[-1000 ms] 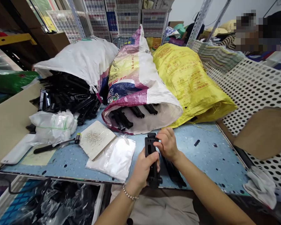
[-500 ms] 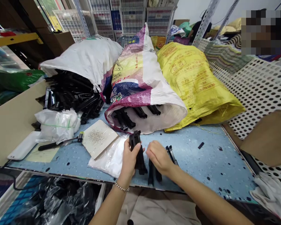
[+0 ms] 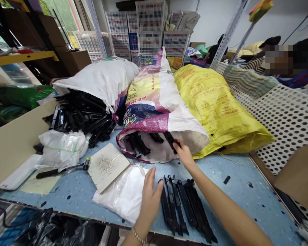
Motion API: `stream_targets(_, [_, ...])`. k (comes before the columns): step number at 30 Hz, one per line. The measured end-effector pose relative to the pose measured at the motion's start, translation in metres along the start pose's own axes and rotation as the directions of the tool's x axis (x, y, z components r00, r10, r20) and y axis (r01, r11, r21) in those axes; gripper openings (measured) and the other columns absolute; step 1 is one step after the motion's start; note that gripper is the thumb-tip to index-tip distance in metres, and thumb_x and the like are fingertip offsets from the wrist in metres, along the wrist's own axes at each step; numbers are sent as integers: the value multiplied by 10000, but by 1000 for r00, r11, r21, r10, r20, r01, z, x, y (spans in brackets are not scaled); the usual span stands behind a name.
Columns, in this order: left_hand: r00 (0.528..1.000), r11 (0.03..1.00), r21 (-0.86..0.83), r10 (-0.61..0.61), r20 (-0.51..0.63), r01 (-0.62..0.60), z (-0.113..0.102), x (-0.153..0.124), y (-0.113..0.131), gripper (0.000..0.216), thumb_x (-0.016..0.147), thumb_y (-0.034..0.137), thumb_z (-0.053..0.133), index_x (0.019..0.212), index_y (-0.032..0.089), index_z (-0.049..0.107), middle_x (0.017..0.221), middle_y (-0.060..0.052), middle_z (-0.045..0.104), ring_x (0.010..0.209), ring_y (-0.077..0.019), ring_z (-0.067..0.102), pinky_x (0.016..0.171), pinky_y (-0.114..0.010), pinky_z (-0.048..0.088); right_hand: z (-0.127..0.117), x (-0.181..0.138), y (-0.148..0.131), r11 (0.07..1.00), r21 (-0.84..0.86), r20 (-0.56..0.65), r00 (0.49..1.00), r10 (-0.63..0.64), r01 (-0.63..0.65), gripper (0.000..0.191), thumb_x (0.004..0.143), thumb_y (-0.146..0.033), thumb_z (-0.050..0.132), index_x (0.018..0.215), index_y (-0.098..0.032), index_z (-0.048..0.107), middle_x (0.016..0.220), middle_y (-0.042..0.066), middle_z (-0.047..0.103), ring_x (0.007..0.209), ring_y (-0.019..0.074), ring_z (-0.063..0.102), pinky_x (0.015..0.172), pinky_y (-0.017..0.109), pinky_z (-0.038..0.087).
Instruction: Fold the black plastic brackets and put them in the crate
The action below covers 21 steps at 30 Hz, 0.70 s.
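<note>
Black part [image 3: 170, 139] pinched at the mouth of the printed sack [image 3: 179, 116]

It lies just inside the sack's open mouth, its near end between the thumb and fingers of the right hand [image 3: 183, 153]. From that hand the long axis slants away and leftward, deeper into the sack; the far end is hidden beneath the sack's upper edge. So the hand has it by the end facing the person, and is clearly the nearer of the two.

The left hand [image 3: 152, 191] is in front of the sack, open and holding nothing, fingers extended toward it. Its thumb comes right up to a row of similar parts [image 3: 187, 203] lying in front of the sack, their lengths running roughly from the sack toward the person. Whether the thumb touches them, I cannot tell.

The held piece looks slim, straight and dark, with little shine; finer detail is too small to read. More loose pieces [image 3: 137, 143] lie to its left within the sack's mouth.
</note>
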<state>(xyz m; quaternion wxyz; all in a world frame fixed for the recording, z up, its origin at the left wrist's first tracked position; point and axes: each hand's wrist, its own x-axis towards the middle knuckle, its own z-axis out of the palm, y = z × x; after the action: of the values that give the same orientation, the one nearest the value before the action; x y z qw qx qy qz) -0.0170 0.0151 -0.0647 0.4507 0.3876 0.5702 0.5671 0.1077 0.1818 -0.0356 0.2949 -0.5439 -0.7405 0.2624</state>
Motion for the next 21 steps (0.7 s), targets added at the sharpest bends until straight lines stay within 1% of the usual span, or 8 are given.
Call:
stream_targets(2, [1000,963,-268,-28,13,31,1,15,18,572,857,521,545,1349,262,410,1421,-105,430,1314,-250,429,1091,-396,354,-5,-52,-5,996,78,55,997,-55,50,327,952,-347,373,1203,-203,525,1126,83,650,1025,217,611,853,341,495])
stream_targets(4, [993,905,-409,-91,75,114,5,22,34,502,836,542,572,1222,230,501,1180,-94,585,1081,-223,587,930,-351,473,-12,-95,-11,953,237,107,969,-221,191,278,963,-353,387,1149,-239,560,1096,74,652,1021,219,606,864,356,486])
stream_targets(6, [972,882,-415,-165,168,222,9,17,45,421,799,506,642,1066,190,563,895,-40,612,806,-163,607,742,-281,498,-21,-116,-18,912,237,-17,940,-341,335,266,971,-372,375,1087,-239,573,1015,84,646,965,231,595,835,384,476])
stream_targets(9, [923,852,-391,-238,302,348,15,-6,53,392,777,465,687,1020,186,559,770,10,554,636,-103,529,584,-216,440,-31,-105,-26,845,-16,-219,823,-524,534,252,945,-418,431,1014,-213,561,912,94,616,869,245,546,772,409,448])
stream_targets(12, [888,802,-423,-270,372,421,21,-27,58,397,804,507,639,1043,209,531,785,13,553,584,-91,510,519,-209,413,-32,-79,-32,724,-165,-225,689,-689,670,247,942,-401,437,810,-217,537,733,54,556,715,214,478,676,373,405])
stream_targets(13, [894,800,-433,-274,354,416,22,-30,60,397,804,511,635,1043,215,523,778,18,552,567,-88,504,507,-208,411,-30,-75,-34,727,-154,-216,695,-686,670,281,954,-390,409,754,-222,512,684,40,525,679,203,457,650,359,389])
stream_targets(17, [945,808,-490,-277,173,327,15,-22,67,410,765,519,673,969,202,511,726,37,533,525,-74,483,491,-199,413,-20,-94,-44,872,87,-64,876,-478,482,374,1004,-354,256,719,-224,460,654,13,485,649,174,460,624,327,376])
stream_targets(21, [949,784,-539,-295,114,308,1,-13,73,424,754,542,669,906,188,490,762,23,550,527,-67,481,493,-197,411,-7,-148,-53,779,105,8,783,-622,618,371,985,-447,287,805,-209,508,772,52,556,728,199,465,682,368,371])
